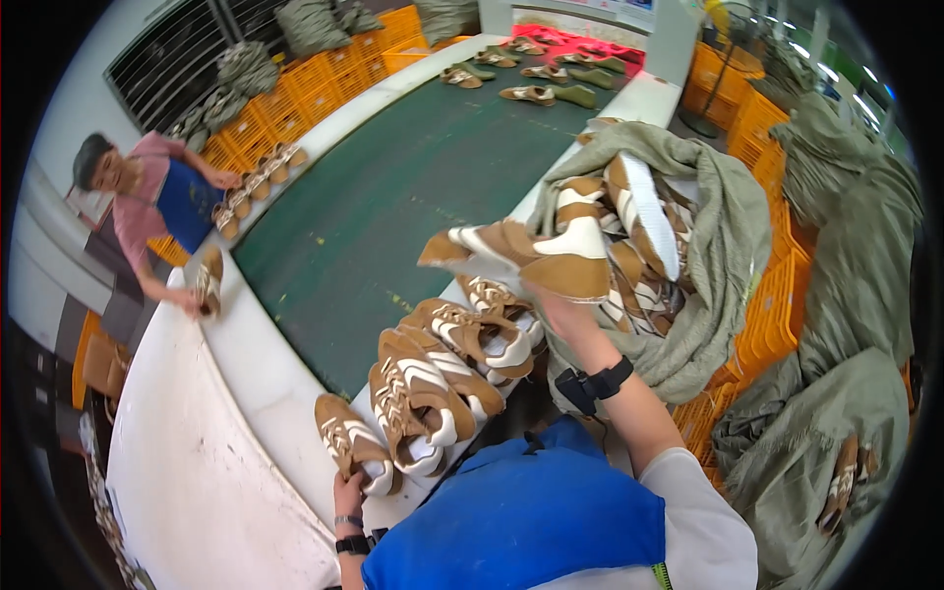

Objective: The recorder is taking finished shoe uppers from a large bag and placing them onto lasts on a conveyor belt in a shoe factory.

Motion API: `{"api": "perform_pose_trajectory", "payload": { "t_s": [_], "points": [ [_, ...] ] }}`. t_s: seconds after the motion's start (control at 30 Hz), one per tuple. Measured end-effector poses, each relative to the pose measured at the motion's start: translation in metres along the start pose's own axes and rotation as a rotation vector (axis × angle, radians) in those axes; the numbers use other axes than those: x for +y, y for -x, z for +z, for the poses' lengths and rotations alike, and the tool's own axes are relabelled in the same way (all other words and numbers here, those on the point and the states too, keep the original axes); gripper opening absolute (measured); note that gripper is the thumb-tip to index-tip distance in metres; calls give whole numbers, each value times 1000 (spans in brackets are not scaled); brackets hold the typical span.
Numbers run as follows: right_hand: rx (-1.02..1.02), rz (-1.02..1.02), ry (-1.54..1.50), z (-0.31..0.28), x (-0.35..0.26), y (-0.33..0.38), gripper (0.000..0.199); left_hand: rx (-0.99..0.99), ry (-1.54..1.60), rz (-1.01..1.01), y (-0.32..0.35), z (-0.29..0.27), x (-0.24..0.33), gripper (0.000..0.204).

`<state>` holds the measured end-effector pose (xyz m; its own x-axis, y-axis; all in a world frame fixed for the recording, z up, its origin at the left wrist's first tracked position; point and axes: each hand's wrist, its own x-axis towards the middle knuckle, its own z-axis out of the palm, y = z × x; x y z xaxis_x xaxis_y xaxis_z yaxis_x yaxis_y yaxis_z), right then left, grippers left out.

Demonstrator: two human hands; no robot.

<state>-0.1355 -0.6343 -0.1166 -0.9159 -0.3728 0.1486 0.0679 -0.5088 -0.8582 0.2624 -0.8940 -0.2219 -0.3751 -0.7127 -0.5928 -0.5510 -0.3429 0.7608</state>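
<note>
My left hand [348, 495] is closed round the heel of a brown and white sneaker [341, 433] at the near end of a row. Beside it, several matching sneakers [418, 393] stand close together on the white ledge. Raised over the ledge, my right hand [562, 313] grips a brown and white sneaker [565, 265]. Motion smears this sneaker, and I cannot tell whether a second one is held with it. Just right of that hand, an open grey-green sack [728, 226] holds several more sneakers, one showing its pale sole [649, 221].
A green conveyor belt [393, 187] runs away from me, with shoes and green shoe lasts [575, 94] at its far end. Across it, a co-worker [162, 187] handles a shoe [208, 280]. Orange crates [767, 315] and covered sacks [855, 256] stand at the right.
</note>
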Motion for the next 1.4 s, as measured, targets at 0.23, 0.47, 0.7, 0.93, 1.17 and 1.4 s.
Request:
{"api": "perform_pose_trajectory", "payload": {
  "t_s": [0.23, 0.47, 0.7, 0.93, 1.17, 1.4],
  "points": [
    [-435, -413, 381, 103, 7, 27, 33, -2, -146, 669, 70, 48, 112, 59],
    [-716, -704, 983, 78, 23, 19, 39, -111, -771, 1365, 97, 128, 178, 61],
    [-114, -641, 1271, -17, -20, -28, 28, -348, -876, 1270, 56, 154, 138, 58],
    [527, -105, 1654, -203, -66, -55, 60, -355, -682, 1224, 72, 148, 161, 48],
    [237, -172, 614, -133, -115, -25, 33, -188, -589, 1309, 92, 129, 200, 43],
    [-414, 503, -179, -51, -122, 10, 36, -367, -260, 1456, 105, 142, 265, 88]
  ]
}}
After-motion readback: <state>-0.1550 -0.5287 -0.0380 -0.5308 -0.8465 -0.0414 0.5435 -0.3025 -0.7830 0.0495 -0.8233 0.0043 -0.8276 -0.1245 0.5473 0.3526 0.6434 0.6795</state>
